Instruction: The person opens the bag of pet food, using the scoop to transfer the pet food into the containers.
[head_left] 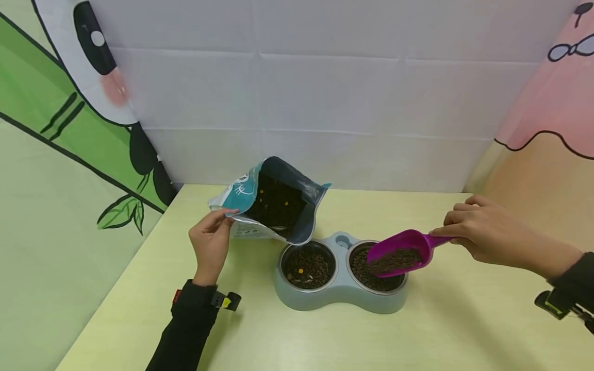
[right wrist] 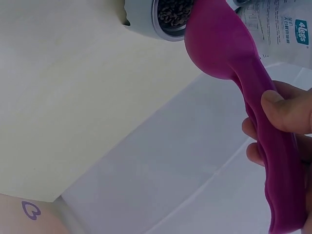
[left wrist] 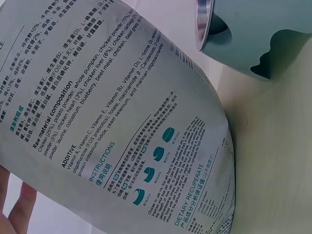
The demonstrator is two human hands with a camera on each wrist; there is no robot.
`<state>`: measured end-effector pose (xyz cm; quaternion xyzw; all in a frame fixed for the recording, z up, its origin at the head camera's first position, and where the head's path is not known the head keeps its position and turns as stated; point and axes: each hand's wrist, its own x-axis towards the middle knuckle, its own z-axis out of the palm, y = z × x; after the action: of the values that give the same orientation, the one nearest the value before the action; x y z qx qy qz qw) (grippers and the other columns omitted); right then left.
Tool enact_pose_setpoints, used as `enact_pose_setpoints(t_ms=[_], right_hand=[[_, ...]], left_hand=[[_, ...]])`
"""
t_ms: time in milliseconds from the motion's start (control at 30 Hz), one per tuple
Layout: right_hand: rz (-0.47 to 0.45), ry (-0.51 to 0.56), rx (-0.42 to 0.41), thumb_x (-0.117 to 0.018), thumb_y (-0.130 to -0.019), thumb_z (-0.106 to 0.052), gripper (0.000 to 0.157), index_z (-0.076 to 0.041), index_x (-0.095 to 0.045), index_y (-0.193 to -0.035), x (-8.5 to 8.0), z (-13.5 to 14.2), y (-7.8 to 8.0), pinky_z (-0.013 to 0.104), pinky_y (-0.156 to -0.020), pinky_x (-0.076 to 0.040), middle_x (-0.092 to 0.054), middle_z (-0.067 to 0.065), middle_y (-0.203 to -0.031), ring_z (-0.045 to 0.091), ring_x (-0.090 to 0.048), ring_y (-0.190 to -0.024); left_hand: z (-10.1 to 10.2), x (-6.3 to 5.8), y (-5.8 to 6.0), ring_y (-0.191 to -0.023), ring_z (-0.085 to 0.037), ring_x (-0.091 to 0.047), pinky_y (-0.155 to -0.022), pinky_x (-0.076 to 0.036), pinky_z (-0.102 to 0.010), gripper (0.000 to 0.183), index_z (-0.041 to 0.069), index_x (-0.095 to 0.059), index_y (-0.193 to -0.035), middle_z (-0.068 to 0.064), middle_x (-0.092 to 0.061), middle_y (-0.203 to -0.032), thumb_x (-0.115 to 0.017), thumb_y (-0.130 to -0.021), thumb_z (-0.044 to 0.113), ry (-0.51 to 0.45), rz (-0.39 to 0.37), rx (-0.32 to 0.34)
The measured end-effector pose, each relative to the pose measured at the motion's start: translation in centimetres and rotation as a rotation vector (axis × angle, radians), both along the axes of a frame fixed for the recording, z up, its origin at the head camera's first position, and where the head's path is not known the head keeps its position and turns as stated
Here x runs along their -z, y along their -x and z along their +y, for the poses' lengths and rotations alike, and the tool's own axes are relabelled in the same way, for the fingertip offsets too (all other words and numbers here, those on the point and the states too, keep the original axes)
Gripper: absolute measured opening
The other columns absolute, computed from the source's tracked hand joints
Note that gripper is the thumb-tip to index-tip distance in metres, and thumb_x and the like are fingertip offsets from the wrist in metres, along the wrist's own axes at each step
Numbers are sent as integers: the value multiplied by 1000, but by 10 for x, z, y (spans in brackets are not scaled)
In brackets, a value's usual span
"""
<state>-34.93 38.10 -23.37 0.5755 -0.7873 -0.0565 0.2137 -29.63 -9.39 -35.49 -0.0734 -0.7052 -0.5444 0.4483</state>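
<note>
My left hand [head_left: 211,242] pinches the rim of a teal and silver pet food bag [head_left: 243,193], tilted so its wide mouth shows dark kibble and a few yellow bits. Printed text covers the bag's side in the left wrist view. In my right hand [head_left: 484,232], the handle of a magenta scoop [head_left: 408,239] is gripped. Brown kibble lies in the scoop, which is held over the right bowl [head_left: 366,286] of a grey-blue double feeder [head_left: 341,299]. Kibble fills both bowls partly; the left bowl [head_left: 308,289] also shows a yellow piece.
The feeder stands on a pale yellow table [head_left: 287,342]. Behind the table's far edge hangs a creased white backdrop [head_left: 325,103], with cartoon drawings at its left and right sides. Each wrist has a small strapped-on camera.
</note>
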Motion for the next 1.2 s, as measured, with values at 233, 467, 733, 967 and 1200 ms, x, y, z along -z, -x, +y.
enact_pose_setpoints(t_ms=[233, 467, 733, 967, 1200], right_hand=[[14, -33, 2, -77, -58, -14, 40, -28, -66, -94, -4, -5, -1, 38, -66, -39, -49, -16, -71, 10, -46, -66], [35, -65, 0, -75, -59, -13, 38, -26, -66, -93, -10, -7, -1, 36, -67, -37, -49, -13, -70, 11, -46, -66], [107, -139, -8, -73, -54, -2, 41, -18, -67, -91, -20, -9, -3, 39, -70, -39, -54, -3, -72, 19, -48, -69], [88, -47, -11, -74, -53, -5, 46, -24, -66, -94, -27, -7, -3, 39, -65, -40, -55, -7, -74, 17, -51, -69], [15, 128, 4, -68, -65, -12, 36, -23, -66, -100, -42, -11, -2, 35, -61, -38, -60, -11, -81, 12, -54, -72]], left_hand=[[1, 0, 0, -86, -19, -62, -78, -49, -24, 13, 6, -67, -93, -10, -66, -91, -61, -83, 1, -10, -4, 6], [1, 1, 1, -84, -19, -62, -77, -50, -24, 16, 11, -68, -92, -9, -66, -90, -61, -82, 1, -4, 19, 16], [0, 2, 2, -85, -19, -62, -76, -50, -23, 15, 8, -68, -92, -9, -66, -90, -62, -81, 0, 16, 21, -2], [0, 2, 2, -84, -18, -62, -76, -50, -23, 16, 10, -68, -92, -9, -66, -90, -62, -81, 0, 10, 23, -4], [0, 3, 2, -83, -18, -62, -75, -50, -23, 18, 13, -68, -92, -9, -66, -89, -62, -81, 0, 2, 25, 2]])
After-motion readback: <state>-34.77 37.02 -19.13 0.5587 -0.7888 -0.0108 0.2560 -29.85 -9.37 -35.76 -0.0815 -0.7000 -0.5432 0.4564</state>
